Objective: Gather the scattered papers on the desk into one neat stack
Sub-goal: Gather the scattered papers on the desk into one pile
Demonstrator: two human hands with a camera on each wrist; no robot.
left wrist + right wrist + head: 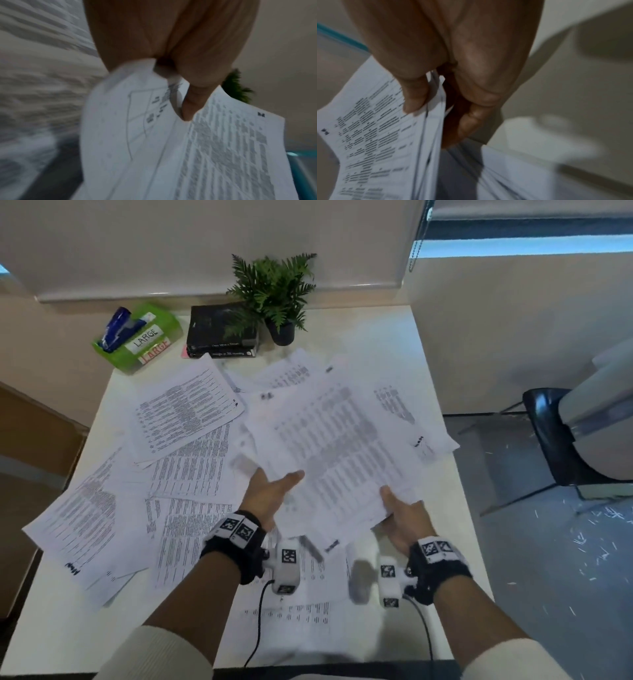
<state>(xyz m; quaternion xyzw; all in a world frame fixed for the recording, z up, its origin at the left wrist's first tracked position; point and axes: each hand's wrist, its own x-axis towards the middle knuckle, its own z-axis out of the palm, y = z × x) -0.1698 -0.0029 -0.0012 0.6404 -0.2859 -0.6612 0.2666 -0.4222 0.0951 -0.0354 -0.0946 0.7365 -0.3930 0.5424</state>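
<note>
I observe both grips closed on one sheaf of printed papers (342, 446) at frame centre: left hand (270, 491), right hand (402, 513), above the desk (394, 337).

Held sheaf (337, 446): its print is smeared by motion blur in the head view; no word can be read.
Left hand (270, 491): only the thumb and palm show; the fingers lie hidden under the sheaf.
Right hand (402, 517): fingers hidden beneath the sheaf's near right corner.
Loose sheets (185, 474): text too small to read; the overlaps hide how many lie there.
Counter (376, 337): mostly covered by paper; its near edge is cut off by the forearms.
Books (222, 337): spine titles too small to read; the far end is hidden behind fern fronds.
Left wrist view: the background is streaked with blur.
</note>
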